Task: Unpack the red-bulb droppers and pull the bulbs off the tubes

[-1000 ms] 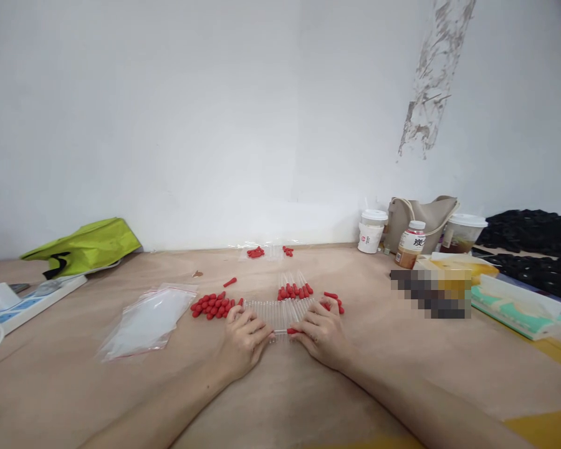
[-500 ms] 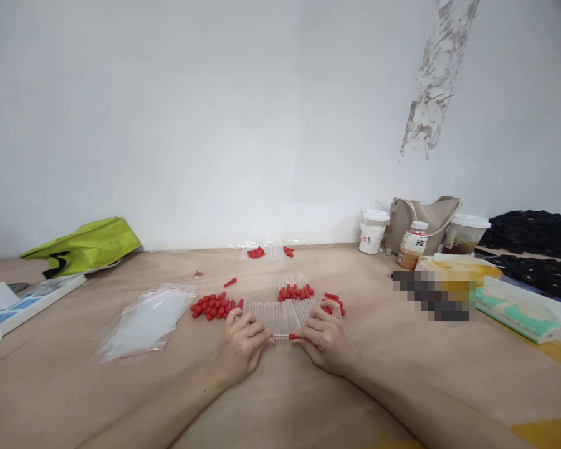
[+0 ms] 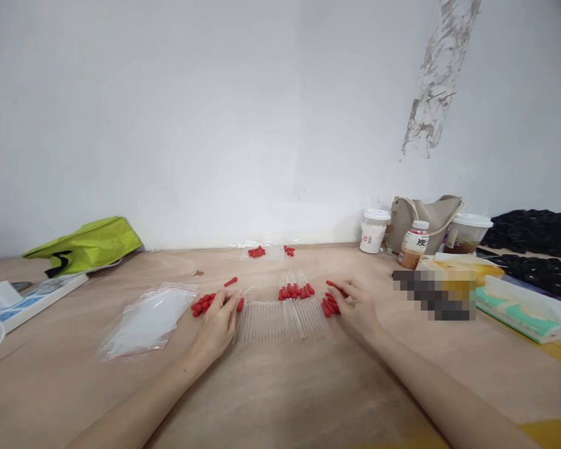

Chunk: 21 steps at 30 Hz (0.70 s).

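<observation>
My left hand (image 3: 219, 318) is closed at the left pile of red rubber bulbs (image 3: 201, 304), with a thin clear glass tube (image 3: 249, 290) sticking out past its fingertips. The other end of that tube is hidden by the fingers. At the smaller right-hand group of bulbs (image 3: 328, 307), my right hand (image 3: 356, 305) pinches a red rubber bulb (image 3: 330, 284) at its fingertips. Between my hands lies a row of clear glass tubes (image 3: 280, 324) side by side on plastic. Just behind it are several glass droppers (image 3: 295, 291) with red bulbs fitted.
Clear zip bags (image 3: 147, 321) lie at left, near a power strip (image 3: 37, 305) and a lime-green bag (image 3: 91, 243). Farther back is a bagged set of tubes and bulbs (image 3: 257, 251). A paper cup (image 3: 374, 234), bottle (image 3: 412, 245) and tissue pack (image 3: 526, 315) stand at right.
My hands have moved apart from a tube with a red bulb held between them at the row's front. The left went to the left pile, the right to the right-hand bulbs.
</observation>
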### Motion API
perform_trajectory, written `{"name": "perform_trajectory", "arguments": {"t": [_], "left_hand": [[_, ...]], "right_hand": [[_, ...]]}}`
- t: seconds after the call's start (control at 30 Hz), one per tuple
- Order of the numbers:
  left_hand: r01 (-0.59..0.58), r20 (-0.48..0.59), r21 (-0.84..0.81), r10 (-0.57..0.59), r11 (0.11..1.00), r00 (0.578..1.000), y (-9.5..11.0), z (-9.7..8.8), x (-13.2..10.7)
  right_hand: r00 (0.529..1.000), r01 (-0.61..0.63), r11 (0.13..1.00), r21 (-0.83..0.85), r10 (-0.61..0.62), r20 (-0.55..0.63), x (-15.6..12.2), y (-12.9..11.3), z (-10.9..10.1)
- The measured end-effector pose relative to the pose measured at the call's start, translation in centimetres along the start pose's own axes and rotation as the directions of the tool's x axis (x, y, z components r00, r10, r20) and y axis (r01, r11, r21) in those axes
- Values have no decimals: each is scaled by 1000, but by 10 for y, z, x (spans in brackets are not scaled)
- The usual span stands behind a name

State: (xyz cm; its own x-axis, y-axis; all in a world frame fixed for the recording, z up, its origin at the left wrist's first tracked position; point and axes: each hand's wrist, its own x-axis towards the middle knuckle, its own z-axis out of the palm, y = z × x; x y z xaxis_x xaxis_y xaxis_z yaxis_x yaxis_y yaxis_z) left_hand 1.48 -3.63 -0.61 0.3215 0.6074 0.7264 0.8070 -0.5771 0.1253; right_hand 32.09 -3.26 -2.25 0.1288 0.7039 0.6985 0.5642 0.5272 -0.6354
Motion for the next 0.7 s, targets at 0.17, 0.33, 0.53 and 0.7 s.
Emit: {"name": "perform_trajectory", "arguments": {"t": [0.17,0.33,0.53,0.7], "left_hand": [[-59,-46,19,60,998,997,2,2,0],[-165,-26,18,165,986,986,1,8,-4],[-244,62,-7,244,970,968,3,9,-7],[-217,133,-131,234,967,963,10,4,-8]], "right_hand": [[959,-279,960,-9,278,-50,18,34,-13],[931,-364,930,46,365,-26,20,49,-13],[945,-327,943,63,324,52,15,50,-6],[934,-354,921,165,338,113,16,54,3]]}}
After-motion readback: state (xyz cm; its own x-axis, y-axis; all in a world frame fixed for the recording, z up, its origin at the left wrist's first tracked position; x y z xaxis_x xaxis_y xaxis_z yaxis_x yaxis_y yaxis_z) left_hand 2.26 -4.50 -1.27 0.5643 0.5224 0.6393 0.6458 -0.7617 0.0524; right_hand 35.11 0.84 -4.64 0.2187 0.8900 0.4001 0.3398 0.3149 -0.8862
